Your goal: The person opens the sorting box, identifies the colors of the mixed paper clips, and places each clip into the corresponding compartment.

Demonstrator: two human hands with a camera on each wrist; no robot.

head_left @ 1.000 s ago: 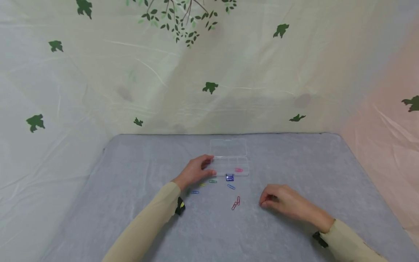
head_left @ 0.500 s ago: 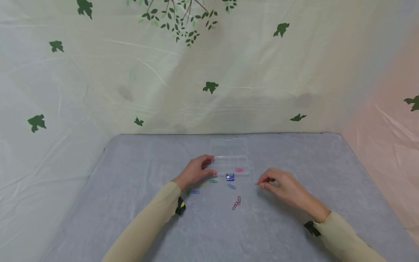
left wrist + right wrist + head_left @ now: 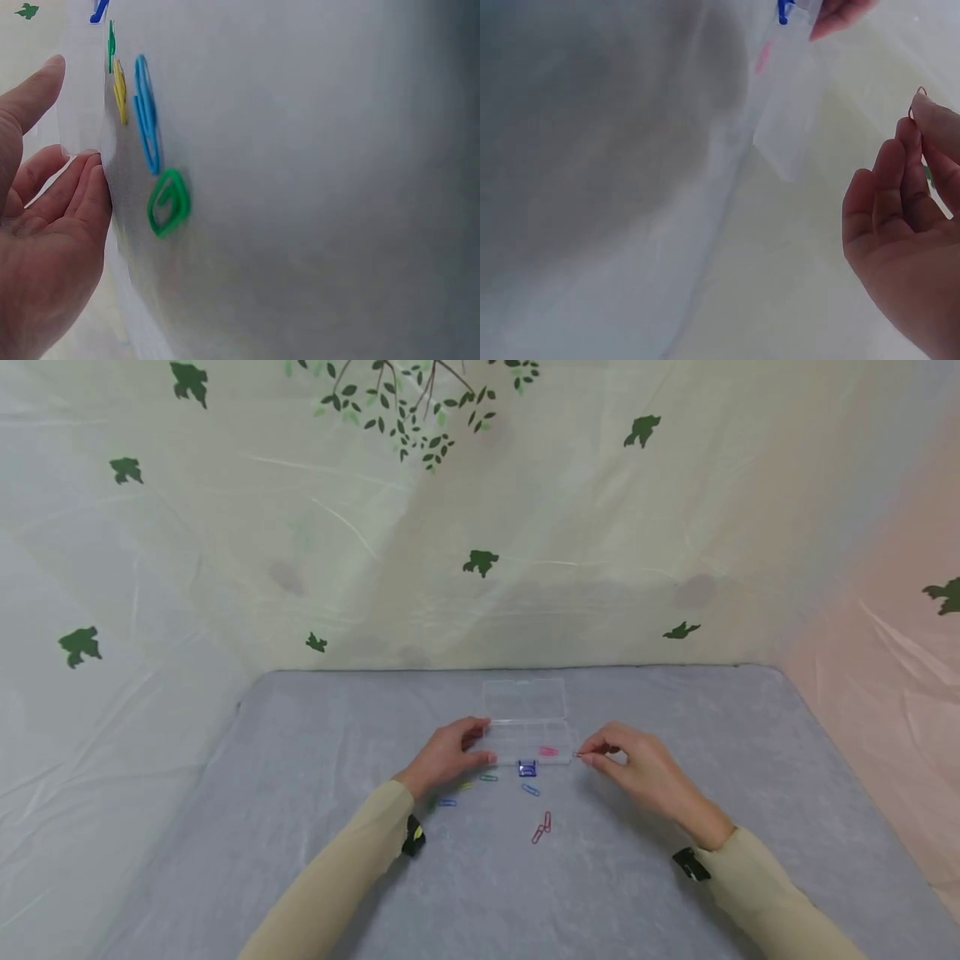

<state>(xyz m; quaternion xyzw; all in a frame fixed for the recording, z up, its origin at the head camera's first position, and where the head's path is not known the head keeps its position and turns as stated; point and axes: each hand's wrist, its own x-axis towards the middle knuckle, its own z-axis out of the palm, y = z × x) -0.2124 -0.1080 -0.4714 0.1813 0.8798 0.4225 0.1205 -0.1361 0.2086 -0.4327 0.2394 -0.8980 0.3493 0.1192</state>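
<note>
Here's the right grip (image 3: pixel 637 768), just right of centre, thumb and fingertips pinching a red clip (image 3: pixel 922 89), its thin loop poking out past the tips. It sits right beside the case's right end; whether they touch, I can't tell. Next to nothing in weight, I'd judge: springy wire, hard to break, easy to fumble if smooth. One end is the place to pinch, leaving the other free, exactly as here.

Over on the left, the left grip (image 3: pixel 450 747) spans the left end of the clear case (image 3: pixel 517 737), thumb at the front corner, fingers toward the back. Light, stiff plastic by the look, likely quick to slide and perhaps brittle at the hinge, so low on the end walls is the sensible hold. Lid's open, lying toward upper centre; pink clips (image 3: pixel 548 751) show in a front compartment.

Underneath, a grey, soft-looking cloth covers the bench (image 3: pixel 465 893), which should offer some drag. Behind, creased pale sheeting (image 3: pixel 570 502) carries green leaf shapes right across the upper frame.
</note>
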